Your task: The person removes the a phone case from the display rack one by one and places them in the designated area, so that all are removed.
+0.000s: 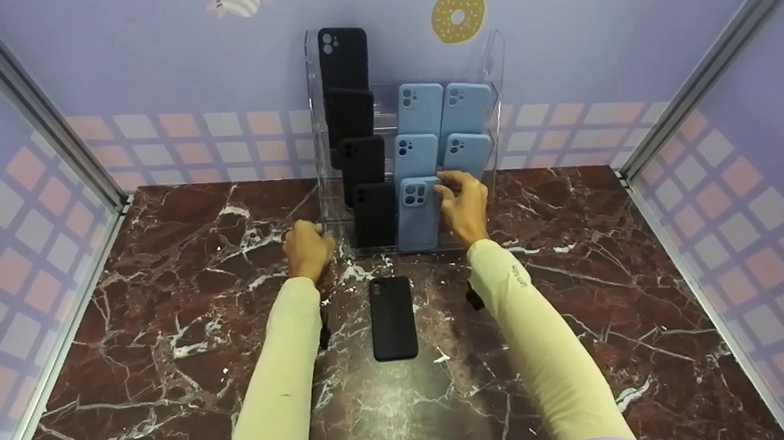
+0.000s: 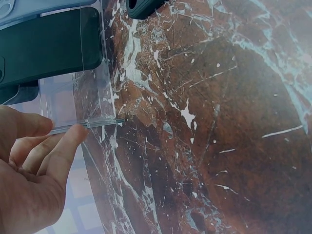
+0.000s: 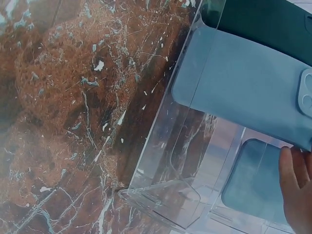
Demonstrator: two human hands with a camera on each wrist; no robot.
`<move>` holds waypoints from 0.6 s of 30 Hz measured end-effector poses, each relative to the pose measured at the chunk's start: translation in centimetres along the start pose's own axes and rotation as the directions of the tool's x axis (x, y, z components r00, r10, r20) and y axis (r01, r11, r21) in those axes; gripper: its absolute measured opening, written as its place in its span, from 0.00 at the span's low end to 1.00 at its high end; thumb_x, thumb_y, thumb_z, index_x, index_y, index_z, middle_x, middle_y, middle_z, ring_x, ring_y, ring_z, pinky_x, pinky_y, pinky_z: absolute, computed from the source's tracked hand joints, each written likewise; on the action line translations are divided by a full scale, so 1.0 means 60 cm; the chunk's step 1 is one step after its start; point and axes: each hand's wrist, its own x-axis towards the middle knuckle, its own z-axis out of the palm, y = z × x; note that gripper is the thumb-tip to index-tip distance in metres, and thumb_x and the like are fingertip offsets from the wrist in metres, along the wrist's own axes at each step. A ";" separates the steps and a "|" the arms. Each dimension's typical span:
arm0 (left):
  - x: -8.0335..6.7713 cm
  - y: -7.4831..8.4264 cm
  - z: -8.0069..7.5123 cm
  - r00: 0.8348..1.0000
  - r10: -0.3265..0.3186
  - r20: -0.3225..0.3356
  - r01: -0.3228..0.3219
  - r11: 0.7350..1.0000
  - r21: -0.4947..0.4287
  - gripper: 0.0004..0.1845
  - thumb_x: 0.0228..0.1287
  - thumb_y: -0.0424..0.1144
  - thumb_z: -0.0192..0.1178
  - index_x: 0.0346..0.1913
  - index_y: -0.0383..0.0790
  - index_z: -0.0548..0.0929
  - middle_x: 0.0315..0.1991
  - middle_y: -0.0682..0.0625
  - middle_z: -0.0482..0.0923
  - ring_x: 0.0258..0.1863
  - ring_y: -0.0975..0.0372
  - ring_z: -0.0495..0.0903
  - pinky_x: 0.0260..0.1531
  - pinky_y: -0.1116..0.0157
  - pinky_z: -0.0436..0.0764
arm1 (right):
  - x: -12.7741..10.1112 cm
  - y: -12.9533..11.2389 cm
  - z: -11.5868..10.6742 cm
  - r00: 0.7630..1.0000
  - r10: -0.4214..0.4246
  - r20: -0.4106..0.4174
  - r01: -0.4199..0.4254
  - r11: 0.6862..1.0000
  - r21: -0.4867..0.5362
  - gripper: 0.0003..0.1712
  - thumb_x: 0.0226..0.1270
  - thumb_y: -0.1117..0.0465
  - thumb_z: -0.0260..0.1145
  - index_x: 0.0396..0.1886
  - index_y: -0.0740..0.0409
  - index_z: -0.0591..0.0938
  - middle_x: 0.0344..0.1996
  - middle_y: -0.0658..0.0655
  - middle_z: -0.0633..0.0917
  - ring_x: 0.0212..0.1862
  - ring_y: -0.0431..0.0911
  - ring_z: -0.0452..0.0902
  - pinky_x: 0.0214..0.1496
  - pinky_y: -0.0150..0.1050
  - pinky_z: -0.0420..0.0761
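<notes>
A: One black phone case [image 1: 393, 318] lies flat on the marble worktop [image 1: 166, 346], nearest to the camera, between the two forearms, touched by neither.

B: Left hand [image 1: 308, 248]?

A: At the lower left front corner of the clear acrylic rack [image 1: 496, 68]. Left wrist view: fingertips [image 2: 73, 134] touch the rack's bottom edge. Fingers fairly straight, grip around nothing.

B: Right hand [image 1: 463, 204]?

A: Further in, at the front-row blue case [image 1: 419, 212], fingers [image 1: 446, 183] curled at its upper right edge by the camera cutout. Narrow grip; looks like a pinch on it.

B: Behind that?

A: Stepped rows: black cases [image 1: 345, 57] in the left column, more blue cases [image 1: 468, 107] right, all upright. Purple wall [image 1: 627, 24] with a donut sticker [image 1: 458, 14] at the back.
</notes>
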 end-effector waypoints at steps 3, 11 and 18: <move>0.001 -0.001 -0.001 1.000 0.004 -0.001 -0.004 1.000 0.004 0.13 0.60 0.33 0.61 0.45 0.35 0.90 0.49 0.38 0.86 0.52 0.38 0.82 0.56 0.45 0.77 | -0.001 0.000 -0.001 1.000 -0.007 -0.006 0.007 1.000 0.023 0.09 0.62 0.72 0.72 0.42 0.68 0.88 0.39 0.63 0.90 0.38 0.52 0.87 0.42 0.42 0.83; 0.001 0.000 0.000 1.000 -0.007 -0.008 0.007 1.000 0.004 0.14 0.60 0.33 0.60 0.46 0.35 0.90 0.50 0.38 0.86 0.52 0.37 0.82 0.55 0.44 0.77 | -0.004 -0.001 -0.003 0.999 -0.050 -0.004 0.050 0.996 0.072 0.06 0.60 0.73 0.72 0.38 0.68 0.88 0.36 0.62 0.90 0.36 0.51 0.86 0.38 0.36 0.82; 0.001 0.000 0.001 1.000 0.003 -0.021 -0.002 1.000 0.006 0.12 0.59 0.32 0.60 0.43 0.35 0.90 0.46 0.36 0.87 0.50 0.37 0.83 0.54 0.44 0.78 | 0.003 -0.010 -0.011 0.991 -0.130 -0.025 0.132 0.987 0.097 0.05 0.60 0.74 0.72 0.36 0.69 0.87 0.35 0.63 0.90 0.37 0.51 0.87 0.42 0.42 0.84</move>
